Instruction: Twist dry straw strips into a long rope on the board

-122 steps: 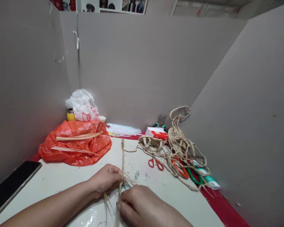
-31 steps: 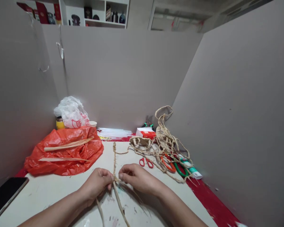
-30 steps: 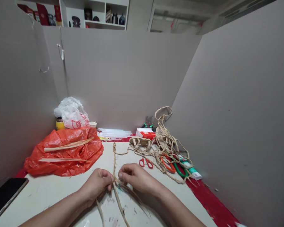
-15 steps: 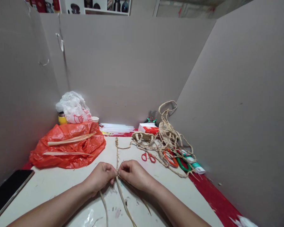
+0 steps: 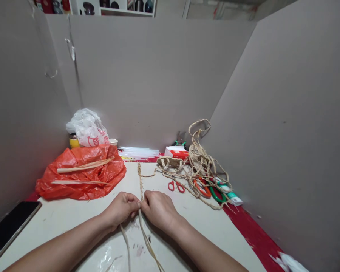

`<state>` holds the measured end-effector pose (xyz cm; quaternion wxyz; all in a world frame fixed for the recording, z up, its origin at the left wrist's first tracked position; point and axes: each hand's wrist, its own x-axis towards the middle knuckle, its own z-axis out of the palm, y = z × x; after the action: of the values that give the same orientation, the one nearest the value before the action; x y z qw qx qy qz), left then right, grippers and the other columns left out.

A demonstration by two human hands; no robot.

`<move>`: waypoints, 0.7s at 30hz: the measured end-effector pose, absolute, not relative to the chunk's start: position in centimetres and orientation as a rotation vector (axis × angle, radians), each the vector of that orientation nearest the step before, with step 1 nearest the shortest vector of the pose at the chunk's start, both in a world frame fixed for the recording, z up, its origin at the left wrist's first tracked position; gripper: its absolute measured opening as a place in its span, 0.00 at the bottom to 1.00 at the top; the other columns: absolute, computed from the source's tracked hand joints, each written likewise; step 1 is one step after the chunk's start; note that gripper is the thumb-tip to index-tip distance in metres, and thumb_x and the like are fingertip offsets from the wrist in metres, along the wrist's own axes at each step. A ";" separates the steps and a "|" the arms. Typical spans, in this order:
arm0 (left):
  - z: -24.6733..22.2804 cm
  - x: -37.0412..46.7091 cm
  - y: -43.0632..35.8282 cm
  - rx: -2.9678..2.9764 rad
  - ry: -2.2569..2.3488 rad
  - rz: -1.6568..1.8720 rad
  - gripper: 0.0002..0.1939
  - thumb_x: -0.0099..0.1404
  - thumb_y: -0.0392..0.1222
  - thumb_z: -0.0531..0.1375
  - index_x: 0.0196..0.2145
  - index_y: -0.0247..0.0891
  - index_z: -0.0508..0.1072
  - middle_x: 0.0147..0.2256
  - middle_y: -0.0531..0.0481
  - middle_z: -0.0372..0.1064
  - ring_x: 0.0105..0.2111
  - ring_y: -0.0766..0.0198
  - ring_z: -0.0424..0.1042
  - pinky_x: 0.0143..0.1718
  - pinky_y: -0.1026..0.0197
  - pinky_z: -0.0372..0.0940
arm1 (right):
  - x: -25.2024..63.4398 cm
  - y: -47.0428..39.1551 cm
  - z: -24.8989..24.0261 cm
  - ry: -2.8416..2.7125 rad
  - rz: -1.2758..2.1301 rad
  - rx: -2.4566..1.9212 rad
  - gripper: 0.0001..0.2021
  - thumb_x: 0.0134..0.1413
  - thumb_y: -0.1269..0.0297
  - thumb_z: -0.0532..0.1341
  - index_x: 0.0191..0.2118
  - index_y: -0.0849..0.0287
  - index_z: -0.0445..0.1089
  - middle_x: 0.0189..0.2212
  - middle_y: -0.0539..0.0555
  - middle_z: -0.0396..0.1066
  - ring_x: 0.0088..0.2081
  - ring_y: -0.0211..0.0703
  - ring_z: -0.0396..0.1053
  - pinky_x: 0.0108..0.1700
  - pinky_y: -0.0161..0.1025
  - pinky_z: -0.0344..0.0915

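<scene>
A thin braided cord (image 5: 141, 185) runs down the middle of the white board, and loose pale strands (image 5: 145, 236) trail from its lower end toward me. My left hand (image 5: 121, 209) pinches the cord's lower end between thumb and fingertips, with another strand (image 5: 125, 238) hanging below that hand. Right beside it, my right hand (image 5: 158, 209) is closed at the same spot, knuckles turned up; its fingertips are hidden, so its hold on the strands is only partly visible.
An orange-red plastic bag (image 5: 85, 190) with two flat strips lies left, a phone (image 5: 13, 230) at the near left. Tangled rope (image 5: 200, 160), red-handled scissors (image 5: 175, 186), green handles (image 5: 217, 194) and a tube (image 5: 234, 198) lie right. Grey panels (image 5: 147, 75) enclose the board (image 5: 59, 219).
My right hand has rolled over so its back faces up more, and the strand end that showed beneath it is out of sight. The view has shifted slightly.
</scene>
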<state>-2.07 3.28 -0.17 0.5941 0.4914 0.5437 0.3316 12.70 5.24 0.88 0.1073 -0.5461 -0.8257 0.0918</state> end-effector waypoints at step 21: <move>-1.6 -2.2 3.4 1.132 1.315 0.757 0.05 0.50 0.39 0.58 0.20 0.36 0.68 0.12 0.59 0.57 0.08 0.75 0.45 0.11 0.66 0.37 | 18.0 11.0 1.6 -2.080 0.125 -1.631 0.22 0.52 0.64 0.54 0.53 0.62 0.63 0.43 0.61 0.70 0.36 0.46 0.69 0.37 0.39 0.60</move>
<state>-2.21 3.40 -1.56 0.5846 0.4851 0.5636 0.3244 18.04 11.03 1.60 0.2452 -0.5975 -0.7621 0.0460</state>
